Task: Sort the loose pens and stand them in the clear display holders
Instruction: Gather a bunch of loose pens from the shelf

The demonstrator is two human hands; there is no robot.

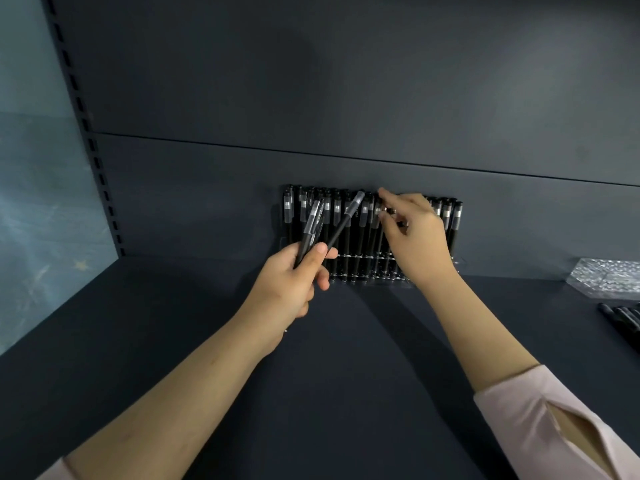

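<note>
Black pens [337, 216] stand upright in a tight row inside a clear display holder [349, 258], which sits on a dark blue shelf [346, 375] right against the back panel [311, 98]. Their caps carry pale, translucent bands and rise well above the holder's front wall.

The left hand [291, 282] hovers just in front of the holder's left half. Its fingers [320, 249] are curled round a small bundle of black pens [311, 230], gripped near their lower ends; the pens fan out upward, and one of them leans to the right across the standing row.

The right hand [415, 244] reaches to the tops of the pens in the middle of the row. Its forefinger points up past the caps while the thumb and other fingers bend in among them. Whether they pinch a pen there or only touch the caps cannot be told, since the hand hides that part of the row.

Far to the right a second clear holder [609, 278] rests on the shelf, and just in front of it several loose black pens [620, 318] lie flat, cut off by the frame edge. A pale pink sleeve [554, 420] covers the right forearm. A slotted upright [79, 116] runs up the shelf's left rear corner.
</note>
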